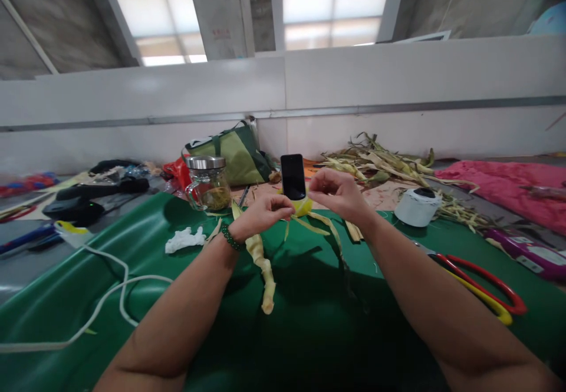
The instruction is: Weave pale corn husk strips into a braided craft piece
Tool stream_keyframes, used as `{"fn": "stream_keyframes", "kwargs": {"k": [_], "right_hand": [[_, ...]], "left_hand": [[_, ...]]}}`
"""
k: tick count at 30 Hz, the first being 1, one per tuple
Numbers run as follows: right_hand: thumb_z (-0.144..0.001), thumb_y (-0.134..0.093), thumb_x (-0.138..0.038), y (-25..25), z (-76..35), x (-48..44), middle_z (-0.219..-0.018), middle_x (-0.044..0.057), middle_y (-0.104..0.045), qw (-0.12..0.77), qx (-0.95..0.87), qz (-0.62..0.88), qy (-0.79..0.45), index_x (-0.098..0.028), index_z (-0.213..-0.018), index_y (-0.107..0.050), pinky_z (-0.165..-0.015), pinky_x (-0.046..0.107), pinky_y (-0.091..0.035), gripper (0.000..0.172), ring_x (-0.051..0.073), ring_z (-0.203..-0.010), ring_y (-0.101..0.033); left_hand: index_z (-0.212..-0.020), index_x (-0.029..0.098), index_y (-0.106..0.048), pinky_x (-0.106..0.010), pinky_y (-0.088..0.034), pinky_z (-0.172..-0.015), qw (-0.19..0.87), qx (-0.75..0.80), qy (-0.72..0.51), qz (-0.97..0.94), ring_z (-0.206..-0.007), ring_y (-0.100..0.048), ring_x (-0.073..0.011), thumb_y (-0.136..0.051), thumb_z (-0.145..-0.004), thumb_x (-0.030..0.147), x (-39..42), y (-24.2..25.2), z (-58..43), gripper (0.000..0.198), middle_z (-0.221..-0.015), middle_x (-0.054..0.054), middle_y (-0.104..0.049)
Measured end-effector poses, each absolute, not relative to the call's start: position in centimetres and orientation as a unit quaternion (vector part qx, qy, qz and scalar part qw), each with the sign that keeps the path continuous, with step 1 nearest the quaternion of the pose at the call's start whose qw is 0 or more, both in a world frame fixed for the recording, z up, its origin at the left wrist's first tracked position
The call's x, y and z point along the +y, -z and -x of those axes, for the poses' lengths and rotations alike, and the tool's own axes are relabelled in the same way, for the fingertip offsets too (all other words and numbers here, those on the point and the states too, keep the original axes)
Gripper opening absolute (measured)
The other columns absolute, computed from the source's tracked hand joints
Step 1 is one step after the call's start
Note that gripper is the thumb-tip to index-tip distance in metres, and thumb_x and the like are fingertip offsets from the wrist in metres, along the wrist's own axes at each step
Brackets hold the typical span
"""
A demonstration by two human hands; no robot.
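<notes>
My left hand [269,212], with a green bead bracelet [232,237] at its wrist, is closed in a pinch over the green sheet. A pale, twisted length of plant husk [266,274] hangs or lies below it, its upper part hidden by the hand. Level with it and apart, my right hand [338,193] also pinches, fingertips together. What either pinch holds is too small to make out. Between the two hands is a translucent yellow piece [303,207], and a dry husk strip [332,230] trails down from there. A black phone [293,177] stands upright just behind.
At left are a glass jar mug [216,194], crumpled white tissue [184,240] and a white cable [124,286]. A green bag [236,156] and a husk pile [380,159] stand behind. Rightward lie a white round container [418,209], red-and-yellow-handled scissors [481,286] and a purple packet [528,253].
</notes>
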State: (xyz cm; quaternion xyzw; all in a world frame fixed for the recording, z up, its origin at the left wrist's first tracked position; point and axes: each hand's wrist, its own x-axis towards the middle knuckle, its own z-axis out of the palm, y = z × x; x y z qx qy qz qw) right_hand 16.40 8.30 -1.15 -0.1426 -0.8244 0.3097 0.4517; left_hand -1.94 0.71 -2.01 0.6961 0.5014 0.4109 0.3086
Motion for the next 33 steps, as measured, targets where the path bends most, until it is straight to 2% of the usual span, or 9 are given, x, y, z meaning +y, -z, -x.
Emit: {"fn": "stream_keyframes", "kwargs": {"k": [4,7,10,15,20,22,25,30,33], "right_hand": [[-0.072,-0.062,-0.022,0.9,-16.4,7.4,-0.089,0.007,-0.069,0.4,-0.893,0.084,-0.186,-0.018,-0.079,-0.067,-0.08,0.032,-0.044,0.009,0.02,-0.09,-0.06],[-0.074,-0.063,-0.026,1.3,-16.1,7.8,-0.071,0.003,-0.069,0.3,-0.917,0.156,-0.212,-0.018,-0.09,-0.07,-0.064,0.025,-0.043,0.019,0.015,-0.067,-0.06],[-0.076,-0.061,-0.027,1.7,-15.9,8.3,-0.061,0.001,-0.066,0.277,-0.91,0.203,-0.231,-0.016,-0.081,-0.071,-0.052,0.021,-0.037,0.016,0.011,-0.055,-0.055],[-0.074,-0.055,-0.02,1.9,-15.9,8.9,-0.056,0.0,-0.061,0.324,-0.889,0.217,-0.242,-0.015,-0.063,-0.062,-0.048,0.02,-0.035,0.014,0.009,-0.051,-0.052],[-0.076,-0.058,-0.035,2.1,-15.3,8.9,-0.066,0.002,-0.065,0.409,-0.806,0.203,-0.378,-0.016,-0.072,-0.058,-0.052,0.022,-0.047,0.02,0.011,-0.053,-0.059],[-0.075,-0.061,-0.04,2.1,-15.0,8.6,-0.067,0.003,-0.066,0.422,-0.787,0.192,-0.407,-0.016,-0.073,-0.058,-0.054,0.023,-0.05,0.024,0.011,-0.054,-0.06],[-0.073,-0.063,-0.043,2.2,-14.6,8.3,-0.067,0.003,-0.067,0.424,-0.776,0.173,-0.433,-0.016,-0.073,-0.059,-0.058,0.024,-0.052,0.028,0.012,-0.057,-0.062],[-0.071,-0.064,-0.041,2.2,-14.4,8.0,-0.061,0.002,-0.065,0.407,-0.775,0.179,-0.449,-0.015,-0.071,-0.062,-0.052,0.023,-0.049,0.026,0.01,-0.051,-0.058],[-0.071,-0.064,-0.039,2.1,-14.5,7.8,-0.058,0.002,-0.064,0.398,-0.775,0.186,-0.454,-0.015,-0.069,-0.061,-0.049,0.022,-0.047,0.025,0.01,-0.048,-0.056]], "left_hand": [[-0.073,0.014,-0.061,-0.024,-0.047,-0.065,0.318,0.484,-0.387,-0.718,-0.064,-0.058,-0.0113,-0.061,-0.073,0.021,0.9,2.3,2.0,0.007,-0.065,0.0,-0.062],[-0.075,0.014,-0.058,-0.024,-0.046,-0.063,0.305,0.48,-0.405,-0.716,-0.064,-0.058,-0.0119,-0.061,-0.072,0.022,1.0,2.4,2.1,0.008,-0.067,0.0,-0.061],[-0.08,0.015,-0.058,-0.025,-0.047,-0.065,0.249,0.501,-0.444,-0.7,-0.069,-0.059,-0.0139,-0.064,-0.072,0.026,1.0,2.3,1.9,0.015,-0.073,-0.002,-0.062],[-0.073,0.018,-0.062,-0.028,-0.044,-0.076,-0.019,0.575,-0.535,-0.618,-0.081,-0.057,-0.0184,-0.061,-0.076,0.031,0.4,2.1,1.3,0.013,-0.08,-0.005,-0.065],[-0.058,0.016,-0.062,-0.026,-0.041,-0.059,0.13,0.564,-0.443,-0.685,-0.058,-0.051,-0.0147,-0.045,-0.086,0.039,0.5,3.2,0.3,0.04,-0.056,-0.002,-0.057],[-0.083,0.015,-0.068,-0.026,-0.044,-0.066,0.14,0.55,-0.477,-0.671,-0.069,-0.055,-0.0165,-0.05,-0.084,0.036,0.7,3.6,-0.2,0.027,-0.071,-0.003,-0.063],[-0.106,0.017,-0.065,-0.028,-0.044,-0.083,0.163,0.52,-0.545,-0.637,-0.096,-0.057,-0.0199,-0.053,-0.083,0.034,0.7,3.7,-0.8,0.031,-0.098,-0.007,-0.066],[-0.111,0.019,-0.063,-0.027,-0.047,-0.079,0.21,0.467,-0.639,-0.573,-0.092,-0.059,-0.0176,-0.054,-0.083,0.037,0.5,3.7,-0.7,0.035,-0.103,-0.006,-0.066],[-0.095,0.016,-0.068,-0.026,-0.047,-0.075,0.181,0.483,-0.662,-0.544,-0.086,-0.06,-0.0169,-0.055,-0.082,0.036,0.6,3.7,-0.4,0.027,-0.098,-0.007,-0.068]]}}
